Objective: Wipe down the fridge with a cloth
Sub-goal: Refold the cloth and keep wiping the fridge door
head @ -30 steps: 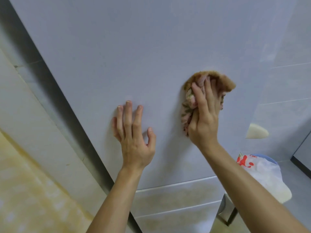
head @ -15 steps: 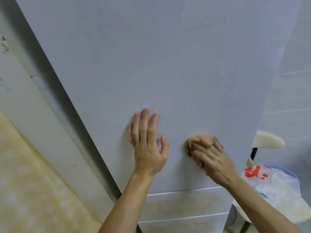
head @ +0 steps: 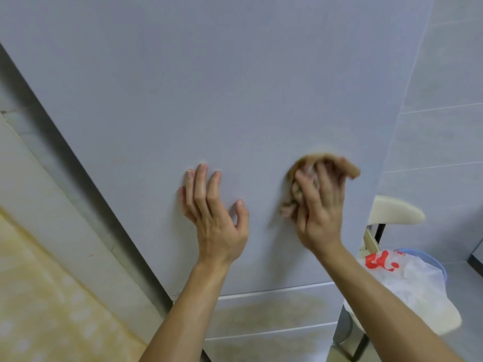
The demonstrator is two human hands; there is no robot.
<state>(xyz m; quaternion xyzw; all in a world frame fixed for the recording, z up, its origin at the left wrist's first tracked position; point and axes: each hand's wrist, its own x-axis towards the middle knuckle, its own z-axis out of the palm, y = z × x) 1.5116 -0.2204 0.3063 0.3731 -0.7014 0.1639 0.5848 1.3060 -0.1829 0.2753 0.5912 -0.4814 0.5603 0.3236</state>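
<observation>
Right hand (head: 321, 212), gripping bunched cloth (head: 290, 202), swept back up fridge door (head: 235, 87); left hand (head: 214, 220) flat, fingers spread; wiping ongoing.

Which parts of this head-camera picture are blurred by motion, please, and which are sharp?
In the head view, the right hand and the crumpled brown patterned cloth it holds against the pale grey fridge door are smeared by motion; the left hand, resting on the door, is sharp.

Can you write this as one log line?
fridge door wipe | right hand holds cloth on door | left hand flat on door
</observation>
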